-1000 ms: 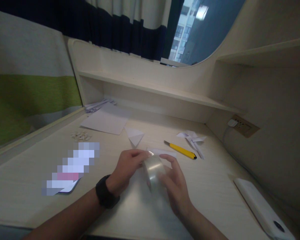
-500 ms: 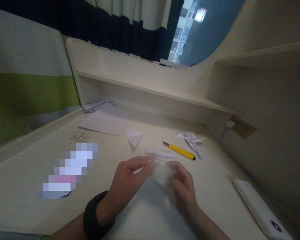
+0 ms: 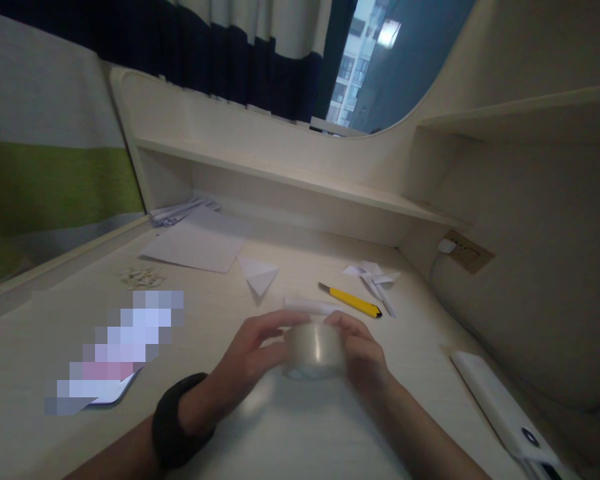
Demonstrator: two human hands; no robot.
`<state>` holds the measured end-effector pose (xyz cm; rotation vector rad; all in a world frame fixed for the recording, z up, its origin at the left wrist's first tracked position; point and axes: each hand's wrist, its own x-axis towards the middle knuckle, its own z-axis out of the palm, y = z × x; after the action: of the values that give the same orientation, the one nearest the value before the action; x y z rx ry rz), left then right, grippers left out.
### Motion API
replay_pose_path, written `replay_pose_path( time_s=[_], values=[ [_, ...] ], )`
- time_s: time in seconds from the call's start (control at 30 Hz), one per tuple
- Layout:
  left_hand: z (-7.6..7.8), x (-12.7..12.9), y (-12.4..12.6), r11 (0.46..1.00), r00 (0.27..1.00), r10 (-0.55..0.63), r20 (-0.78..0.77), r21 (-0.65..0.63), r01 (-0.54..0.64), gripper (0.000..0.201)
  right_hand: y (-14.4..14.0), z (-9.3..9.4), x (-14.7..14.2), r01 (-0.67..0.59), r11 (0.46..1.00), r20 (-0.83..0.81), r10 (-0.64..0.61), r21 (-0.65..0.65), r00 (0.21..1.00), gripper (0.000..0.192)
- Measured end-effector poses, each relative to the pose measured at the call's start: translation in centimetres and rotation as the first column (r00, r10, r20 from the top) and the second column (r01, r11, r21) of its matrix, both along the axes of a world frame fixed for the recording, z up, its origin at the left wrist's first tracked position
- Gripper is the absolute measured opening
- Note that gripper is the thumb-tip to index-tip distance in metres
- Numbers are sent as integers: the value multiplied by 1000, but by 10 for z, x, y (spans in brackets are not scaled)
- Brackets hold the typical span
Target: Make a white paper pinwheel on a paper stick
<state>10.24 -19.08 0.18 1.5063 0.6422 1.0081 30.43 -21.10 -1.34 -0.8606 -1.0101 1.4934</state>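
Both of my hands hold a roll of clear tape just above the pale desk. My left hand, with a black band on the wrist, grips the roll's left side, fingers curled over its top. My right hand clasps the right side. The roll stands on edge with its outer face toward me. A small white paper roll lies just beyond my fingers.
A yellow utility knife lies beyond my hands, a folded paper pinwheel behind it. A folded white triangle, a paper sheet and small white scraps lie to the left. A white device lies at right, below a wall socket.
My hands have turned the tape roll from tilted to standing on edge, and both now close around its sides. The view has shifted slightly to the right.
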Motion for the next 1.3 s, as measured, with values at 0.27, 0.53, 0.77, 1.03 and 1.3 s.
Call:
replay_pose_path(
  time_s=[0.27, 0.53, 0.77, 1.03, 1.3],
  values=[
    [9, 5, 16, 944, 930, -262, -256, 132, 302, 25, 13, 1, 13, -34, 980, 254, -18, 196, 967, 23],
    [-7, 11, 20, 991, 974, -123, -189, 35, 132, 23, -15, 20, 14, -183, 772, 637, -339, 609, 692, 38],
    [-7, 9, 21, 999, 977, 0, -214, 43, 10, 27, -21, 17, -4, -140, 717, 663, -528, 683, 531, 35],
    [-9, 11, 20, 995, 968, -19, -250, 89, 43, 26, -7, 11, -4, -65, 644, 597, -662, 762, 453, 14],
    [-14, 12, 22, 1000, 968, 20, -249, 20, -15, 31, 4, 11, -6, 58, 735, 636, -621, 676, 457, 16]
  ],
)
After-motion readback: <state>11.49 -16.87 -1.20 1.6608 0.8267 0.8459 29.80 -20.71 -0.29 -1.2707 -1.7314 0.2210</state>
